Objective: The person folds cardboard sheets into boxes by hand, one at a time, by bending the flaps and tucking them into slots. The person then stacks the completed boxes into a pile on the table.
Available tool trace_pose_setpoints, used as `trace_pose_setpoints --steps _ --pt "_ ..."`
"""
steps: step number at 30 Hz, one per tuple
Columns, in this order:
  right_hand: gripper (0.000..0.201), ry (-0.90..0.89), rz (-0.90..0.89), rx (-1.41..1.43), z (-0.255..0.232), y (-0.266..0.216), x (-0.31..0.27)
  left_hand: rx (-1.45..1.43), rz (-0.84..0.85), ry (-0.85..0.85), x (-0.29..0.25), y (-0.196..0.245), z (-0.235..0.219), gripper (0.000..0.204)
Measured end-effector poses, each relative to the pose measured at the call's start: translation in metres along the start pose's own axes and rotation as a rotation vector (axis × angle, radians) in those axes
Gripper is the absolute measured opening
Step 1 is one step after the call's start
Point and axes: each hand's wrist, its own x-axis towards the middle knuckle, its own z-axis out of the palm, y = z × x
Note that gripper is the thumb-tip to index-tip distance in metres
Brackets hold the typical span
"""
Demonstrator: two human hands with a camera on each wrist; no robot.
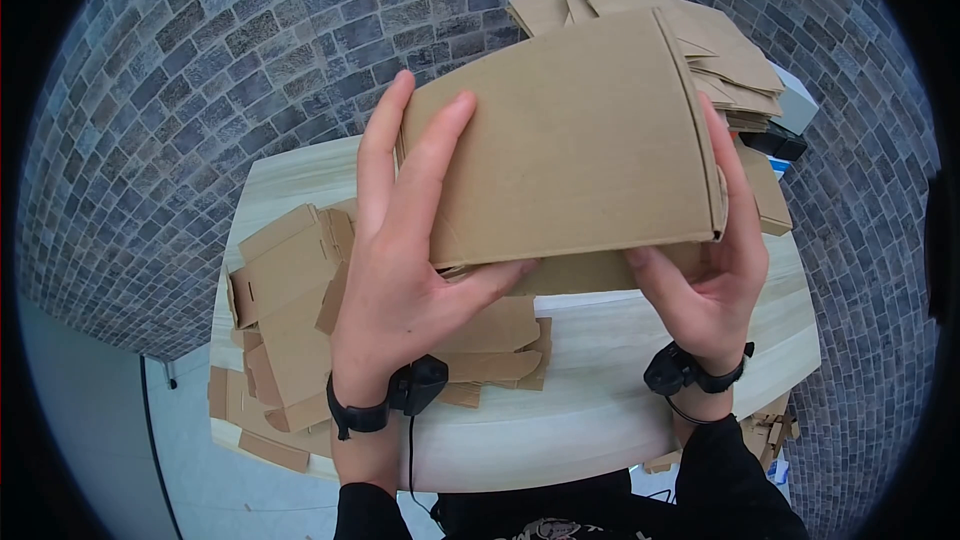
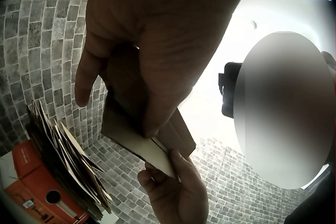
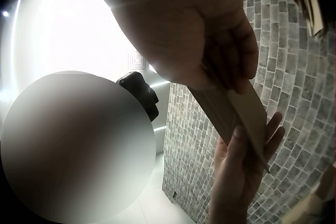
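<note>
A brown cardboard box is held up above the table, a broad smooth face toward the head camera. My left hand grips its left end: two fingers spread along the side and face, the thumb under the near edge. At the other end my right hand holds the box, with fingers along the right side and the thumb at the lower near edge. In the left wrist view the box spans both hands. The right wrist view shows the box edge-on, with the left hand at its far end.
Unfolded cardboard pieces lie on the left of the pale table, more near its middle. Behind the box at right stands a pile of flat cardboard, above an orange box. A brick-patterned wall rises behind.
</note>
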Motion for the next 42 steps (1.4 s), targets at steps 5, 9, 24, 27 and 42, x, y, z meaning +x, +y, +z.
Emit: trace_pose_setpoints --steps 5,9,24,27,42 --pt "0.078 0.005 -0.037 0.023 0.0009 0.0026 0.0007 -0.005 0.000 -0.002 -0.0001 0.0015 -0.0005 0.095" --pt "0.078 0.007 -0.017 0.053 0.0012 0.0017 0.0002 -0.003 -0.003 -0.003 -0.0004 0.0011 0.0004 0.095" --pt "0.077 0.009 -0.017 0.051 0.0013 0.0022 0.0008 -0.016 -0.011 -0.041 -0.0012 0.0018 0.0027 0.092" --pt "0.077 0.007 -0.010 0.051 0.0003 0.0019 0.0006 -0.024 -0.017 -0.045 -0.0013 0.0023 0.0030 0.092" --pt "0.076 -0.002 0.042 0.103 0.0012 0.0002 0.0011 -0.020 -0.062 -0.090 -0.0024 0.0023 0.0029 0.091"
